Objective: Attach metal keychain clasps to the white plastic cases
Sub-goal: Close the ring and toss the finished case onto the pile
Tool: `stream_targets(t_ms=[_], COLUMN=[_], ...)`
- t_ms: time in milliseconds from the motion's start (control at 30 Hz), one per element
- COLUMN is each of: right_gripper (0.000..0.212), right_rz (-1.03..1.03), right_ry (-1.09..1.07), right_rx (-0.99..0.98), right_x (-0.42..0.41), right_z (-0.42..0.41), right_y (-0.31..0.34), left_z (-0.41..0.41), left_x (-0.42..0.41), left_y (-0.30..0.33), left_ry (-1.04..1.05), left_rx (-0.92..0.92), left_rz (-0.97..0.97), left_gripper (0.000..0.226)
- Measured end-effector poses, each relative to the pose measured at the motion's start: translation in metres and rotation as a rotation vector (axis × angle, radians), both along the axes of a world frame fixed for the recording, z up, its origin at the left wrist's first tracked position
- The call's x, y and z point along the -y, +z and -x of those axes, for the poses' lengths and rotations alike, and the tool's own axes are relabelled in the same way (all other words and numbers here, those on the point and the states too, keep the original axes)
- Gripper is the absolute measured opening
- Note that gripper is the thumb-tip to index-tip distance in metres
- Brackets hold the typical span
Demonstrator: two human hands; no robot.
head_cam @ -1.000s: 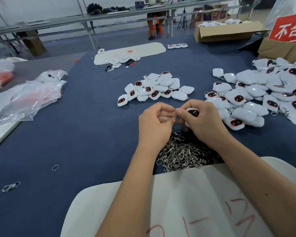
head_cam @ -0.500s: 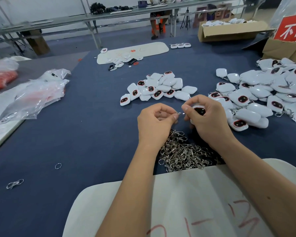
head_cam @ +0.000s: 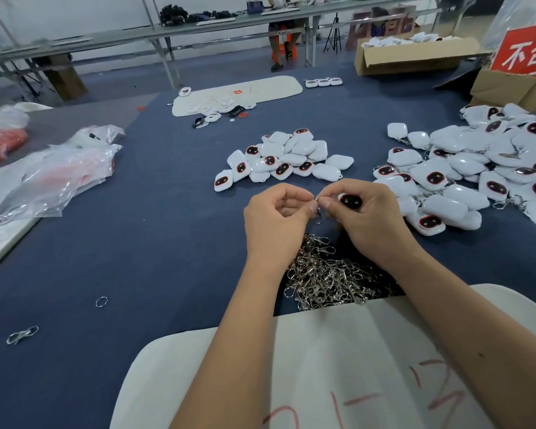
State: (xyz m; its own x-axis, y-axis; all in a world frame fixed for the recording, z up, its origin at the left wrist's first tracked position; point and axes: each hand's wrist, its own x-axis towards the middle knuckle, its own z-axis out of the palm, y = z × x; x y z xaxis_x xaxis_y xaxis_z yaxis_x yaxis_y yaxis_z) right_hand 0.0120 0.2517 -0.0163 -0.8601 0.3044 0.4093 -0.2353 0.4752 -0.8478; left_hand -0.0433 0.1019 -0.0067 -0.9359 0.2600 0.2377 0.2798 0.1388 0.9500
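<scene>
Left hand (head_cam: 277, 218) pinching clasp (head_cam: 318, 213); right hand (head_cam: 369, 221) holding white case (head_cam: 350, 201) above clasp pile (head_cam: 328, 274) on table (head_cam: 136, 243).

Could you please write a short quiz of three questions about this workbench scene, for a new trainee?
1. True or false: the right hand holds a white case with a dark face.
2. Where does the heap of loose metal clasps lie?
A. beside the cardboard box
B. on the blue table, below the two hands
C. inside the plastic bag
3. Fill in: the left hand pinches a small metal ____ next to the case.

Key
1. True.
2. B.
3. clasp.
</scene>
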Motion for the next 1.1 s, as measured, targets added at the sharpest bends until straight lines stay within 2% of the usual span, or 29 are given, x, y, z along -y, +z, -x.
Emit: stream_targets(t_ms=[333, 500, 633, 833, 1100], right_gripper=[0.016, 0.016, 0.012, 0.012, 0.010], right_rz=[0.166, 0.148, 0.053, 0.071, 0.075], right_ry=[0.092, 0.088, 0.042, 0.034, 0.056], right_rx=[-0.026, -0.037, -0.086, -0.086, -0.069], right_x=[-0.0065, -0.0046, -0.0005, 0.0000, -0.0008], right_z=[0.0018, -0.0006, -0.0031, -0.0032, -0.0030], right_y=[-0.0010, 0.0026, 0.0046, 0.0053, 0.0051], left_z=[-0.0004, -0.0024, -0.0055, -0.0008, 0.0002], left_x=[0.0007, -0.0014, -0.0035, -0.0009, -0.0006], left_y=[0.0008, 0.0004, -0.0018, -0.0016, -0.0020], left_ry=[-0.154, -0.160, -0.115, -0.157, -0.174], left_rx=[0.022, -0.035, -0.136, -0.103, -0.100], left_rz=[-0.054, 0.008, 0.072, -0.011, -0.003], left_gripper=[0.008, 0.011, 0.019, 0.014, 0.018])
